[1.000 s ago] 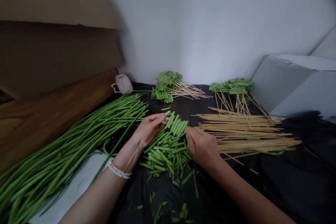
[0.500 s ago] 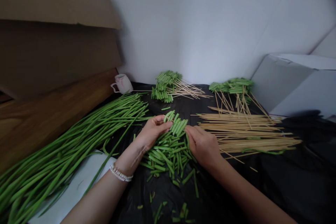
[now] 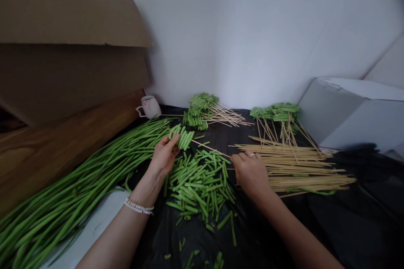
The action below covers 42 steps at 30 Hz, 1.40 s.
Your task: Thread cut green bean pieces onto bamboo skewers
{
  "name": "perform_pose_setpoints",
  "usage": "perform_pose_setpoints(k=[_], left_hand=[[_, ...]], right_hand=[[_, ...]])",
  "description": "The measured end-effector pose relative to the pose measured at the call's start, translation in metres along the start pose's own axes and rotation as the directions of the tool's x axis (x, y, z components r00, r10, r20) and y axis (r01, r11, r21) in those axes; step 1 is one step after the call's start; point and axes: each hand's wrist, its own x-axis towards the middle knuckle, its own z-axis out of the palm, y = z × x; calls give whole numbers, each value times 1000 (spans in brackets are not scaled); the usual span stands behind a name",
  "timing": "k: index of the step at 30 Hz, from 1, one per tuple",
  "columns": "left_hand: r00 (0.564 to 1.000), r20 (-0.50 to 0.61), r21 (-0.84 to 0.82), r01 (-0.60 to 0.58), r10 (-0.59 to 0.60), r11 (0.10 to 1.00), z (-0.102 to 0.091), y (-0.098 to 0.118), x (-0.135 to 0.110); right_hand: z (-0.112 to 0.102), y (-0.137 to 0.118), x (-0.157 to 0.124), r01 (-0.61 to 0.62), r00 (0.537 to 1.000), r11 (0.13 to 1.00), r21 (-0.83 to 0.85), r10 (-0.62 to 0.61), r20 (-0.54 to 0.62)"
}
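In the head view, my left hand (image 3: pixel 165 154) pinches a row of cut long bean pieces (image 3: pixel 183 138) threaded side by side on a bamboo skewer (image 3: pixel 211 148). My right hand (image 3: pixel 251 172), wearing a ring, is closed round the skewer's other end, and a bare stretch of the stick shows between the hands. Beneath them lies a loose heap of cut bean pieces (image 3: pixel 198 185). Uncut long beans (image 3: pixel 91 176) spread left of my left hand, partly over a white board (image 3: pixel 102 214). Loose bare skewers (image 3: pixel 303 168) lie just beyond my right hand.
Finished bean skewers lie in a left pile (image 3: pixel 202 109) and a right pile (image 3: pixel 277 111) by the wall. A mug (image 3: pixel 150 107) stands back left, below a cardboard box (image 3: pixel 75 67). A white box (image 3: pixel 350 113) sits right. Black sheeting (image 3: pixel 164 235) covers the table.
My hands have moved apart: the left went leftward with the threaded pieces, the right slightly rightward along the skewer. More bare skewer now shows between them. The view has tilted slightly up.
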Motion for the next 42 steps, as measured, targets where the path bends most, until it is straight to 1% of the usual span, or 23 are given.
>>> perform_pose_setpoints(k=[2,3,5,6,7,9,10,13,15,19,21,23,26,28,31,34,36,38,42], left_hand=[[999,34,18,10,-10,1000,0,0,-1],[998,52,31,15,-16,999,1,0,-2],[996,88,52,19,-24,998,2,0,-4],[994,103,62,22,-29,998,3,0,-5],[992,119,75,29,-37,997,3,0,-6],[989,138,103,48,-62,994,3,0,-5],[988,138,112,58,-73,992,2,-1,-5],[989,116,106,81,-93,991,0,-3,-2],[989,111,95,91,-101,991,-1,-3,-1],[986,119,92,106,-116,990,0,-2,-1],[986,120,92,109,-119,990,1,-1,-1],[986,118,92,111,-121,990,0,-1,-1],[986,120,93,109,-120,990,-1,-1,0],[986,122,97,104,-116,990,-1,-2,1],[986,121,107,106,-119,989,-1,-2,1],[982,136,103,117,-130,988,-1,-3,1],[980,141,98,130,-143,987,0,-3,1],[978,139,95,141,-153,985,1,-4,0],[976,147,116,143,-160,983,3,-6,-3]], right_hand=[[2,7,1,-38,999,999,3,38,29],[3,10,2,-82,996,996,24,81,40],[5,18,3,-189,981,975,120,183,58],[6,23,4,-248,969,947,205,240,61],[7,28,5,-303,953,903,304,297,65],[9,39,7,-394,907,766,508,414,80],[10,45,8,-419,889,716,559,449,91],[14,62,10,-468,846,615,635,521,119],[19,71,11,-486,818,529,696,556,149],[33,82,18,-512,765,311,801,590,260],[40,86,25,-521,740,194,831,587,326],[44,93,33,-520,721,96,849,582,376],[47,109,48,-520,689,-16,854,583,430],[47,121,56,-511,667,-63,857,600,442],[45,136,62,-473,628,-86,877,665,404],[38,144,54,-435,621,-55,899,704,344],[31,144,44,-431,638,-12,902,703,314],[26,143,30,-439,668,43,897,684,294],[20,135,7,-479,736,193,856,620,272]])
